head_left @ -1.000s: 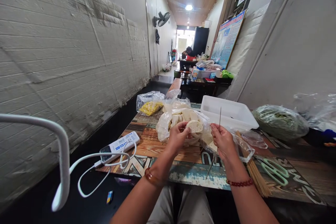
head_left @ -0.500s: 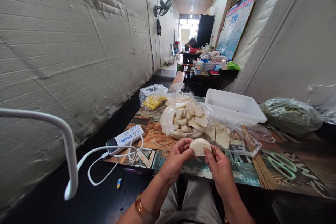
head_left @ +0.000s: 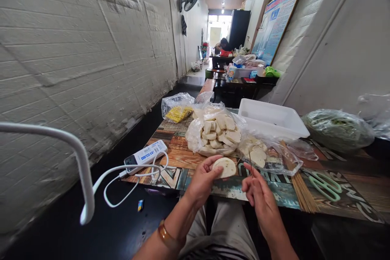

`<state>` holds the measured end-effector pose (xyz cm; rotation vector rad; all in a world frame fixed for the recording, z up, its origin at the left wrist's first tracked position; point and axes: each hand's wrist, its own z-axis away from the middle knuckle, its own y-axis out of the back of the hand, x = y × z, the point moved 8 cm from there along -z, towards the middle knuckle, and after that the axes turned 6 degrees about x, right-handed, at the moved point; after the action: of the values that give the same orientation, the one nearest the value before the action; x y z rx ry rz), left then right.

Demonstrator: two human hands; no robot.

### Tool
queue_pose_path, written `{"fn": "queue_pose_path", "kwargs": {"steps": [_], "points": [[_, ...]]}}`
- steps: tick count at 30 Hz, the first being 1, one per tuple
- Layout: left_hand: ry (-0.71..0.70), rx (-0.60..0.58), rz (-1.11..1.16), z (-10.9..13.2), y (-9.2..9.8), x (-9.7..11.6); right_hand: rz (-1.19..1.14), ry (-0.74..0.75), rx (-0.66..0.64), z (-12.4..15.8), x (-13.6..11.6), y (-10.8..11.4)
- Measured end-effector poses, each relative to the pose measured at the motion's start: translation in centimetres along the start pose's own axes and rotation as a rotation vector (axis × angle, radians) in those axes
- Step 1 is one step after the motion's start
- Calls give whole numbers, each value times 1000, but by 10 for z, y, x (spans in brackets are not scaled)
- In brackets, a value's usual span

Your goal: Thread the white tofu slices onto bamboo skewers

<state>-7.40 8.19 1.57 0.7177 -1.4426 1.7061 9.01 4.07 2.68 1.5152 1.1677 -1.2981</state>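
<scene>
Landmark bag: bulging clear plastic bag (head_left: 192, 140), open towards the person, filled with thick off-white slices (head_left: 217, 130), on the patchwork wood-print table (head_left: 176, 158).
Left hand (head_left: 201, 180): thumb and fingers clamped on 1 flat, pale, rounded slice (head_left: 228, 167).
Held slice: raised just on the near side of the landmark bag, broad face showing.
Right hand (head_left: 261, 191): near and right of the landmark bag, apart from the slice, fingers closed around 1 thin dark stick (head_left: 250, 157).
Flat clear bag with pale discs (head_left: 257, 156): just right of the landmark bag.
White rectangular plastic tub (head_left: 271, 120): behind and right of it.
Bundle of thin tan sticks (head_left: 304, 197), green-handled scissors (head_left: 324, 186): farther right of it, side by side.
Yellow packet in clear plastic (head_left: 179, 113): behind and left of it.
</scene>
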Motion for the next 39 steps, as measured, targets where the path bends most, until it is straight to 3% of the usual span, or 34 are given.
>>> {"fn": "queue_pose_path", "kwargs": {"steps": [7,14,20,39], "points": [[63,54,117,-6,2,6,4,-118,-123,35,26,9],[59,41,143,-7,-3,7,203,256,-119,46,-4,-1],[60,35,136,-3,-7,7,329,189,-209,54,9,-9],[36,19,113,1,-9,10,451,435,-165,55,-13,-9]]}}
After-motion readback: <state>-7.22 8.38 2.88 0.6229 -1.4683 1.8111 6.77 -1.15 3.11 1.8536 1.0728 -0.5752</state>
